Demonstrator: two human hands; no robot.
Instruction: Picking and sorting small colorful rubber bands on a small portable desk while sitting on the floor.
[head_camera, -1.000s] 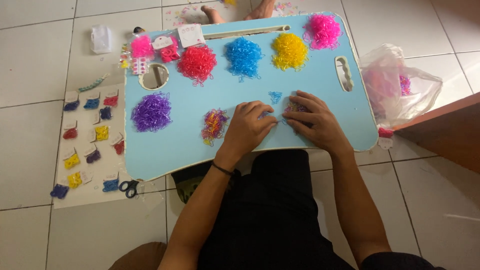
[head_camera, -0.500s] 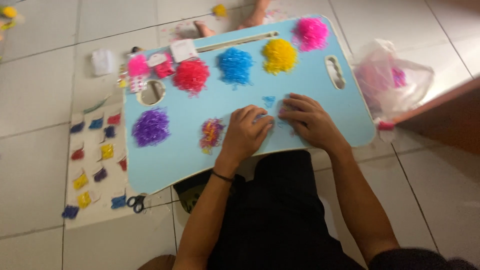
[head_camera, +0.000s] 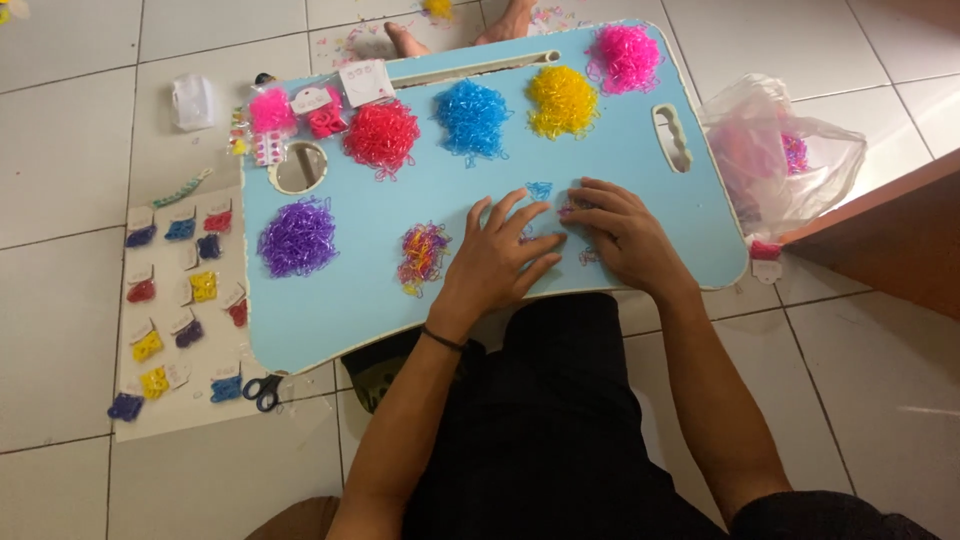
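A light blue lap table (head_camera: 350, 300) lies across my legs. On it sit sorted heaps of small rubber bands: purple (head_camera: 297, 238), red (head_camera: 382, 135), blue (head_camera: 472, 117), yellow (head_camera: 562, 100), pink (head_camera: 626, 56), and a small mixed-colour heap (head_camera: 423, 256). My left hand (head_camera: 503, 257) rests flat on the table with fingers spread, just right of the mixed heap. My right hand (head_camera: 618, 232) lies beside it, fingertips on a few loose bands near a small blue bunch (head_camera: 539, 190). Whether a band is pinched is hidden.
Left of the table, a white sheet (head_camera: 170, 400) on the tiled floor holds several small carded band packets and black scissors (head_camera: 262, 391). A clear plastic bag (head_camera: 775, 150) lies at the right beside a brown wooden furniture edge (head_camera: 880, 240). Another person's feet (head_camera: 405, 40) show beyond the table.
The camera view shifted slightly; my left hand's fingers have spread flatter on the table. Both hands stay at the same spot.
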